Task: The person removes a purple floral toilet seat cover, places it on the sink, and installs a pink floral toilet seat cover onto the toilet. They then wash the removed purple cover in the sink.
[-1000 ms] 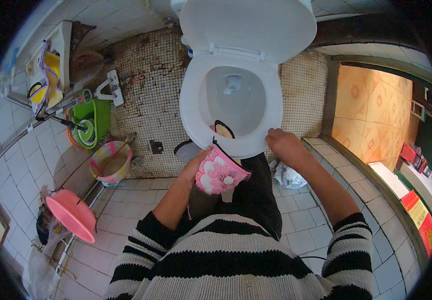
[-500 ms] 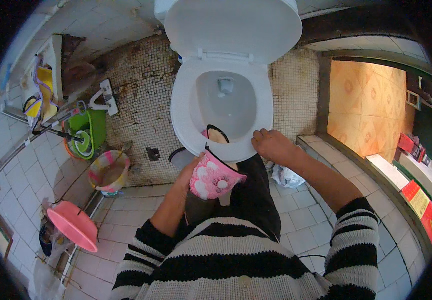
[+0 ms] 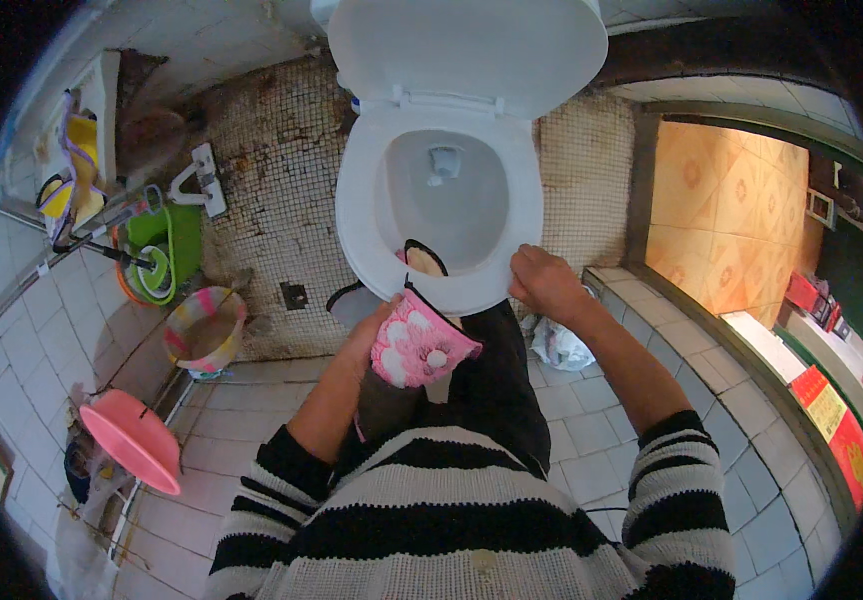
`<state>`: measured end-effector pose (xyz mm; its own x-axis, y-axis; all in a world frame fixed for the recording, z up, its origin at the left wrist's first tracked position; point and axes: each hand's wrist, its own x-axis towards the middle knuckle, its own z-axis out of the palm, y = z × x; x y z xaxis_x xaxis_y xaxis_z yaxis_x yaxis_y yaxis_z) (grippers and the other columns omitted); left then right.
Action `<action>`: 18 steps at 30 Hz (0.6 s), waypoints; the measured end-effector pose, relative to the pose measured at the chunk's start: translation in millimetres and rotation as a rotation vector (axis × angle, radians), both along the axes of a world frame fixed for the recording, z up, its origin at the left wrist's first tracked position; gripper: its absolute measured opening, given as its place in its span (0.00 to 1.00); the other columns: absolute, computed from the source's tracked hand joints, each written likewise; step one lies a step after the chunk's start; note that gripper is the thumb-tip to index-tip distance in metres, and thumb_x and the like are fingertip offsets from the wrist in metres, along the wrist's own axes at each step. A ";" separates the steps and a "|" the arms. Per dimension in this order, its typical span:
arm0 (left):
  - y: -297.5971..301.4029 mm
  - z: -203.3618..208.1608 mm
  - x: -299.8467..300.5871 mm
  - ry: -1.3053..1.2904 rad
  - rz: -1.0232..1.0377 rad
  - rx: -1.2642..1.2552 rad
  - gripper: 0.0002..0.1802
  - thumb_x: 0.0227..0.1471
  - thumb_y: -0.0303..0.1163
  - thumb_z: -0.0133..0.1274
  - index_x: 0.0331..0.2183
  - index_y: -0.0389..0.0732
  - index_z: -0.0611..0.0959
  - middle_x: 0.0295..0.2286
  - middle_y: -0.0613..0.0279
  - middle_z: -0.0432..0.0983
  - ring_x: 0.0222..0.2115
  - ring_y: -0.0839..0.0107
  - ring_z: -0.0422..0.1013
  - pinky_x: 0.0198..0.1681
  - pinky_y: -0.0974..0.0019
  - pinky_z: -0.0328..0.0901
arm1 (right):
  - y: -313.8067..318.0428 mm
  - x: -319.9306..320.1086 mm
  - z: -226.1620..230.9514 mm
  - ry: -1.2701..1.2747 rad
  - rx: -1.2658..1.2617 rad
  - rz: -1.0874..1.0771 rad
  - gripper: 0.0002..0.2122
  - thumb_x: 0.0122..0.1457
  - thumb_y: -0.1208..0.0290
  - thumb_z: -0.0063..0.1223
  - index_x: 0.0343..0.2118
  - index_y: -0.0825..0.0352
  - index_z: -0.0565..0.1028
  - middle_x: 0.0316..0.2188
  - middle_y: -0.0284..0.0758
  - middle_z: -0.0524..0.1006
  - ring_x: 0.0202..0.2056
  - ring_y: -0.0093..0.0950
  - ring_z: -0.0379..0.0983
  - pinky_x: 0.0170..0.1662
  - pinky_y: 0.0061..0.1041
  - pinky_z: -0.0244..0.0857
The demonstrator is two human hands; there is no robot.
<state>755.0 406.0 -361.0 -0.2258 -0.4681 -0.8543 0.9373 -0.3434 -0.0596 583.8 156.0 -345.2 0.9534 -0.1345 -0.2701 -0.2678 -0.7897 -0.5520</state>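
Note:
A white toilet seat [image 3: 357, 190] stands below its raised lid [image 3: 467, 50]. My left hand [image 3: 364, 335], at the front left of the seat, is closed on a pink plush cover [image 3: 422, 345] with white flower shapes and black edging. Beside that hand, the cover passes around the seat's front: a beige, black-edged part [image 3: 424, 258] shows inside the bowl opening, and a grey part [image 3: 350, 302] sticks out to the left. My right hand [image 3: 547, 285] is curled against the seat's front right edge. Its fingers are closed, and whatever they hold is hidden.
On the left are a green mop bucket [image 3: 180, 245], a striped basin [image 3: 207, 330] and a pink basin [image 3: 137, 440]. A white plastic bag [image 3: 562, 342] lies by the toilet's front right. A tiled ledge [image 3: 722, 375] runs along the right, beside a doorway.
My right hand has shifted slightly outward along the front right of the seat. My left hand keeps hold of the pink cover. The whole view has shifted a little.

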 end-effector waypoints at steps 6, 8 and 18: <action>23.4 -42.0 -21.0 -0.352 -0.239 -0.239 0.27 0.55 0.45 0.44 0.50 0.37 0.65 0.45 0.54 0.69 0.44 0.64 0.68 0.49 0.62 0.63 | 5.6 -9.6 -9.5 0.051 0.150 -0.269 0.06 0.47 0.73 0.49 0.27 0.69 0.67 0.24 0.41 0.67 0.27 0.39 0.69 0.31 0.34 0.65; 46.0 -77.3 -28.9 -0.730 -0.444 -0.545 0.27 0.55 0.45 0.44 0.50 0.37 0.64 0.45 0.55 0.68 0.44 0.64 0.68 0.49 0.62 0.63 | -1.9 -13.2 -12.6 0.015 0.322 -0.460 0.06 0.48 0.73 0.52 0.28 0.68 0.70 0.23 0.40 0.68 0.26 0.37 0.69 0.30 0.31 0.65; 17.9 -33.4 -13.8 -0.320 -0.190 -0.369 0.27 0.55 0.45 0.44 0.50 0.35 0.64 0.44 0.52 0.69 0.43 0.63 0.69 0.47 0.62 0.64 | -13.2 -4.5 16.6 -0.001 0.023 0.027 0.04 0.47 0.73 0.48 0.26 0.66 0.70 0.27 0.37 0.68 0.32 0.34 0.69 0.33 0.29 0.67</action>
<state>741.2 423.9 -394.4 -0.0905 -0.7274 -0.6802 0.8077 -0.4532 0.3772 579.3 142.8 -328.6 0.9569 -0.1020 -0.2718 -0.2456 -0.7839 -0.5703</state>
